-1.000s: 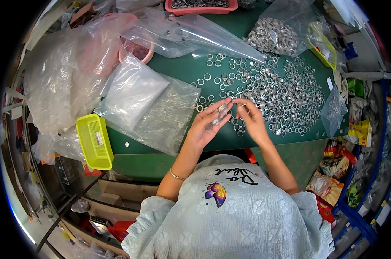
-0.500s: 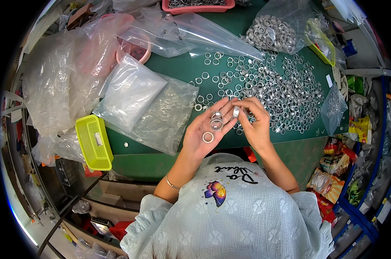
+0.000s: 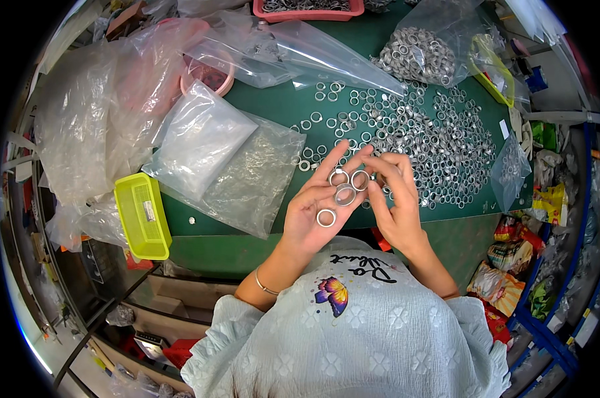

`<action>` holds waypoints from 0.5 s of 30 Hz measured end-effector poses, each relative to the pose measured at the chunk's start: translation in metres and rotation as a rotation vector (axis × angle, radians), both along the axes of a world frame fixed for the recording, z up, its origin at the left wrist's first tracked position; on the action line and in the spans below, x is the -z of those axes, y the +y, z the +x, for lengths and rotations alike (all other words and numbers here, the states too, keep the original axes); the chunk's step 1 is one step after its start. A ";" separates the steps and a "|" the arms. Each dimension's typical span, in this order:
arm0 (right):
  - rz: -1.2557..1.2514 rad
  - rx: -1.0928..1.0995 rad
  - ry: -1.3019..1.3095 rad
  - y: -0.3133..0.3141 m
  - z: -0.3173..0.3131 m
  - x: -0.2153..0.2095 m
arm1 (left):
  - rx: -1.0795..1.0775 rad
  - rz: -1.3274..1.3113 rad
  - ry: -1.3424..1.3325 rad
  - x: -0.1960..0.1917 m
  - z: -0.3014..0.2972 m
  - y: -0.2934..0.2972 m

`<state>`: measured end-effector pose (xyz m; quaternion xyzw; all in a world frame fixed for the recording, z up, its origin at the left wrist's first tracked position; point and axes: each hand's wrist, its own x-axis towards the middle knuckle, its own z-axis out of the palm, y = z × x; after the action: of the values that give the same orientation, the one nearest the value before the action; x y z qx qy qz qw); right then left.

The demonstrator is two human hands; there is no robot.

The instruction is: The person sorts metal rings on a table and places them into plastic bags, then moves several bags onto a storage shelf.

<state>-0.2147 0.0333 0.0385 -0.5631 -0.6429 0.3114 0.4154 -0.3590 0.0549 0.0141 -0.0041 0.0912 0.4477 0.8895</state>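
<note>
My left hand is turned palm up, with several metal rings resting on its palm and fingers. One wider silver ring lies lower on the palm, apart from the others. My right hand is just beside it, thumb and index finger apart near the ring at the left fingertips. I see nothing clearly gripped in the right hand. Beyond both hands, a broad spread of loose metal rings covers the right part of the green table.
Clear plastic bags lie on the left, beside a yellow-green basket at the table edge. A bag full of rings sits at the far right. A pink tray stands at the back, and a small bag lies at the right edge.
The ring that my right fingers were pinching now lies among the others on my left hand. My right thumb and index finger have parted, and my left fingers have curled slightly.
</note>
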 end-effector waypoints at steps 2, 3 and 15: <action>0.028 -0.049 -0.041 0.000 0.003 -0.007 | -0.028 0.026 0.043 -0.002 0.001 -0.002; 0.065 -0.117 -0.096 0.002 0.004 -0.011 | -0.042 0.038 0.064 -0.003 0.002 -0.002; 0.044 -0.147 -0.031 -0.002 -0.001 -0.002 | -0.125 0.126 0.077 -0.010 0.006 -0.003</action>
<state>-0.2155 0.0311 0.0403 -0.5098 -0.6955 0.3181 0.3940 -0.3526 0.0515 0.0238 0.0634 0.0965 0.5068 0.8543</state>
